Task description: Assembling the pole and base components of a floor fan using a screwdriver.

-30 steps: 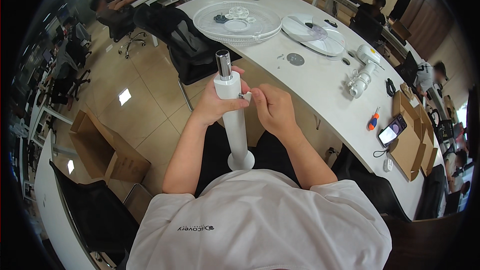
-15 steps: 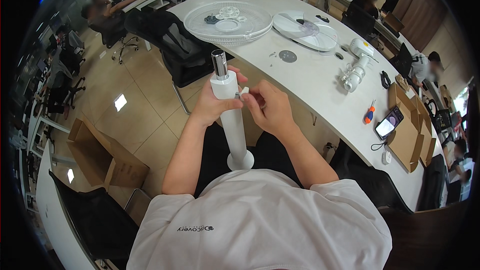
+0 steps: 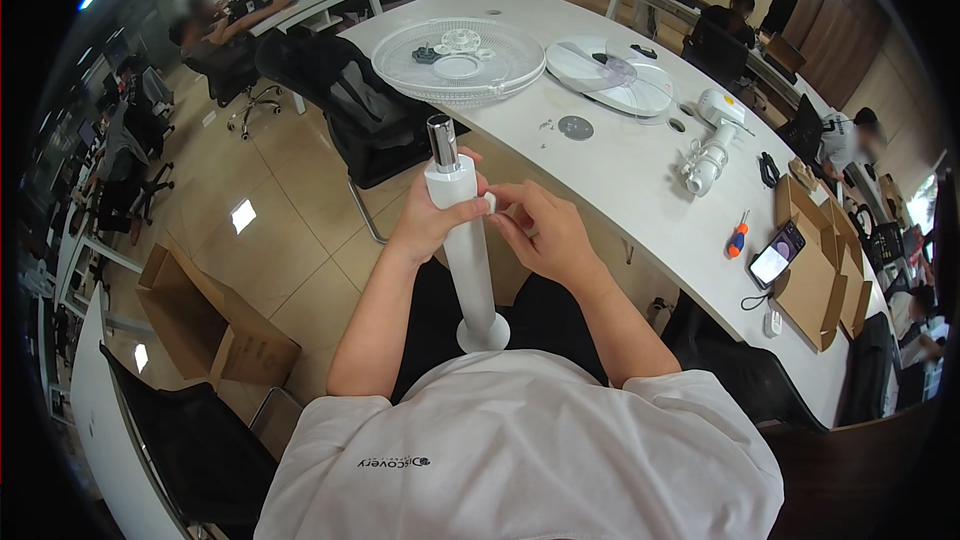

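A white fan stand pole [image 3: 468, 265] leans up from my lap, its flared lower end close to my shirt. From its white collar sticks a chrome tube [image 3: 442, 143]. My left hand [image 3: 425, 220] is closed around the pole just below the top, with the thumb across the front. On the collar's right side sits a small white knob [image 3: 489, 202], close against the pole. The fingertips of my right hand [image 3: 548, 230] are bent around this knob in a pinch; part of the grip is hidden.
On the white table [image 3: 600, 180] lie a fan grille [image 3: 400, 85], fan blades [image 3: 625, 80], a white fan motor unit [image 3: 710, 155], a screwdriver [image 3: 738, 240], a phone [image 3: 777, 255] and an opened cardboard box [image 3: 810, 290]. A carton [image 3: 215, 325] stands on the floor at left, near black chairs.
The white knob now sits nearer the pole, and its metal shank no longer shows. My right fingers have shifted around it. The view has tilted slightly.
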`<state>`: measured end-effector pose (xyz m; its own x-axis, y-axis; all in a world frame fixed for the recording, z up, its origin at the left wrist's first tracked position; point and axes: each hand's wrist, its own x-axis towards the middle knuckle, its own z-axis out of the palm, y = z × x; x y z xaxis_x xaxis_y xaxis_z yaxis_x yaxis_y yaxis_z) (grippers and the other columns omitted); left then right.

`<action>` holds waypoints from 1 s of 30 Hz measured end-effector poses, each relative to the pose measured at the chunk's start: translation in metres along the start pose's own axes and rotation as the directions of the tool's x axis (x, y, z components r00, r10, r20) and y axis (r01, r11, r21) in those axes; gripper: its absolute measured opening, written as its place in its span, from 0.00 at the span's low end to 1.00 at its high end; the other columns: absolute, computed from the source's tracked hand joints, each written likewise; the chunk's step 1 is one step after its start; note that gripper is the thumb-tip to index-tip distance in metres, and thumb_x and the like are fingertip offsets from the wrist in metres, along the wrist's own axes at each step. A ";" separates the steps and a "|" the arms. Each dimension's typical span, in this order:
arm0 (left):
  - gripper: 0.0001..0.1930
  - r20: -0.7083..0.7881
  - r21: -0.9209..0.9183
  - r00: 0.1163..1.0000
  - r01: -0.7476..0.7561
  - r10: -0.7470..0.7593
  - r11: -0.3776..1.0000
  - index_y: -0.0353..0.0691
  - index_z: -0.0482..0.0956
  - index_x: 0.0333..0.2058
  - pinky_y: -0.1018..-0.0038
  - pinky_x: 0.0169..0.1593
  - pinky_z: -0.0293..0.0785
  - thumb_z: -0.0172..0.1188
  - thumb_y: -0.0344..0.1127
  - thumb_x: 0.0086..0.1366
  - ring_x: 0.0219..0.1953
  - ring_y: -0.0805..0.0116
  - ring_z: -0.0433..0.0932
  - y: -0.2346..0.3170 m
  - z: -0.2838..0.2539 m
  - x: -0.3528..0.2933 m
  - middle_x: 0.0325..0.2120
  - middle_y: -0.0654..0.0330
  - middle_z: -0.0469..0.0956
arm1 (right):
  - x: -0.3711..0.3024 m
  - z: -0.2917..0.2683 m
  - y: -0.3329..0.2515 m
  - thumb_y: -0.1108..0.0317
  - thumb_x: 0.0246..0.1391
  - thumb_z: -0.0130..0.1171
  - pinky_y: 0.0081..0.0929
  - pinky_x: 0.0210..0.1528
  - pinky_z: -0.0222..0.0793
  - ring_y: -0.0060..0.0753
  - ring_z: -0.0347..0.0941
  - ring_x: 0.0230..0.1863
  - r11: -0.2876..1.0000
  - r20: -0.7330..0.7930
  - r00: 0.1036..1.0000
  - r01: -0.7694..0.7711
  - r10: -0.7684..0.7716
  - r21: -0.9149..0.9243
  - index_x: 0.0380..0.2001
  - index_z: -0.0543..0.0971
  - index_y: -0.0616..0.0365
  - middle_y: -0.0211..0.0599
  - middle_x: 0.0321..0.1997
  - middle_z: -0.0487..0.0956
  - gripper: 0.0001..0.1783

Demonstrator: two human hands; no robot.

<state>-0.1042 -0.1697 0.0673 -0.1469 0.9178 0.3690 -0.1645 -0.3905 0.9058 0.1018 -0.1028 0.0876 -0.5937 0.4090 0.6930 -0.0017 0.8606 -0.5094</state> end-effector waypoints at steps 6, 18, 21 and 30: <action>0.40 0.068 0.017 0.997 -0.025 0.024 1.000 0.41 0.69 0.64 0.71 0.50 0.80 0.81 0.30 0.54 0.45 0.72 0.83 0.010 0.008 -0.001 0.43 0.63 0.82 | 0.004 0.004 0.004 0.68 0.66 0.65 0.33 0.29 0.71 0.37 0.77 0.24 0.997 -0.017 0.998 -0.065 0.064 -0.051 0.40 0.82 0.57 0.36 0.28 0.80 0.05; 0.35 0.025 -0.080 0.999 0.044 -0.042 0.996 0.40 0.71 0.63 0.71 0.51 0.79 0.77 0.31 0.58 0.44 0.72 0.83 0.005 -0.001 -0.004 0.43 0.62 0.83 | 0.011 -0.010 -0.008 0.72 0.57 0.71 0.28 0.28 0.72 0.33 0.78 0.25 0.986 0.050 0.990 0.136 -0.132 -0.096 0.49 0.82 0.54 0.32 0.34 0.81 0.16; 0.38 0.033 -0.105 0.999 -0.003 0.006 0.995 0.40 0.71 0.64 0.71 0.52 0.79 0.79 0.30 0.56 0.46 0.72 0.82 0.003 0.001 -0.003 0.45 0.61 0.83 | 0.009 -0.004 -0.004 0.71 0.58 0.70 0.32 0.27 0.71 0.34 0.77 0.25 0.995 0.039 0.997 0.066 -0.063 -0.076 0.45 0.84 0.55 0.33 0.30 0.80 0.12; 0.47 0.110 -0.052 0.993 -0.044 0.050 0.998 0.39 0.66 0.67 0.71 0.52 0.78 0.84 0.32 0.51 0.45 0.74 0.82 0.010 0.000 -0.009 0.44 0.61 0.83 | 0.014 -0.011 0.002 0.57 0.66 0.66 0.37 0.25 0.63 0.41 0.71 0.23 0.976 0.308 0.941 -0.181 0.137 0.118 0.30 0.81 0.60 0.43 0.22 0.75 0.17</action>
<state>-0.1042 -0.1814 0.0733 -0.0463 0.8997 0.4341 -0.2086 -0.4337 0.8766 0.1023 -0.0917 0.1016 -0.8068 0.4100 0.4255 0.0107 0.7301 -0.6832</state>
